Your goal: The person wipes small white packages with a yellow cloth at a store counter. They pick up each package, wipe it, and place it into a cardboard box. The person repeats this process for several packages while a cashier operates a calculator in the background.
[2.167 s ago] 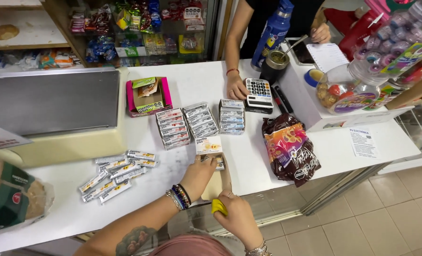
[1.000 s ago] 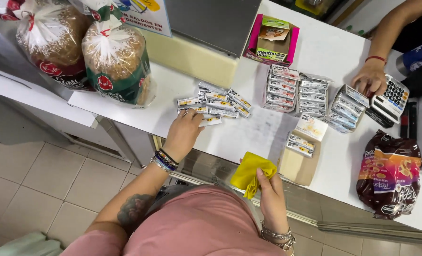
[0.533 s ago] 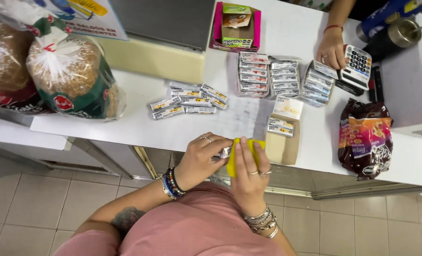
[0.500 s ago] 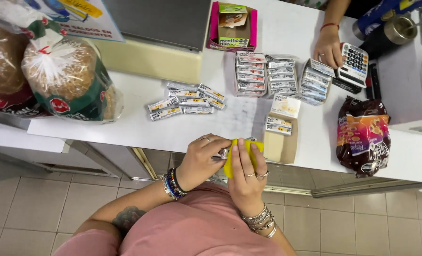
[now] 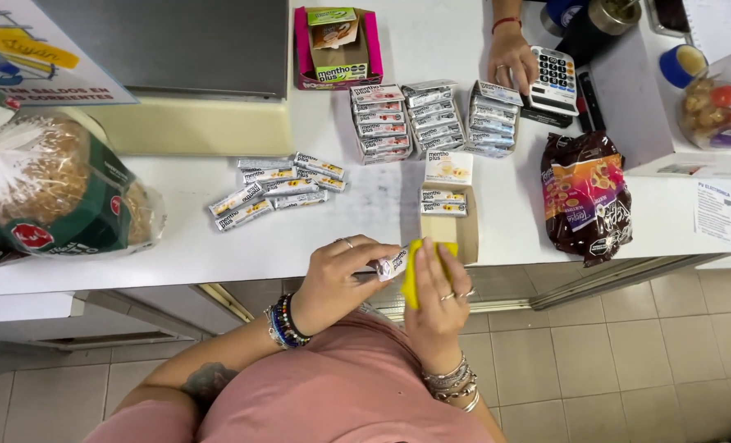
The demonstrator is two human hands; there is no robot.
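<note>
My left hand [image 5: 341, 275] grips a small silver candy roll [image 5: 392, 264] at the counter's near edge. My right hand [image 5: 436, 299] presses a yellow cloth [image 5: 412, 271] against that roll. Both hands meet just in front of my pink shirt. Several loose candy rolls [image 5: 277, 187] lie on the white counter [image 5: 177, 246] ahead of my left hand. A small open carton [image 5: 452, 215] with two rolls on top sits just beyond my right hand.
Stacks of candy rolls [image 5: 431, 119] and a pink display box [image 5: 336, 43] stand farther back. Another person's hand [image 5: 509, 61] rests by a calculator [image 5: 554, 78]. A dark snack bag [image 5: 585, 197] lies right, bagged bread [image 5: 50, 193] left, a grey scale [image 5: 169, 45] behind.
My left hand left the loose rolls with one in it and met my right hand, which now holds the yellow cloth against it. The view shifted slightly.
</note>
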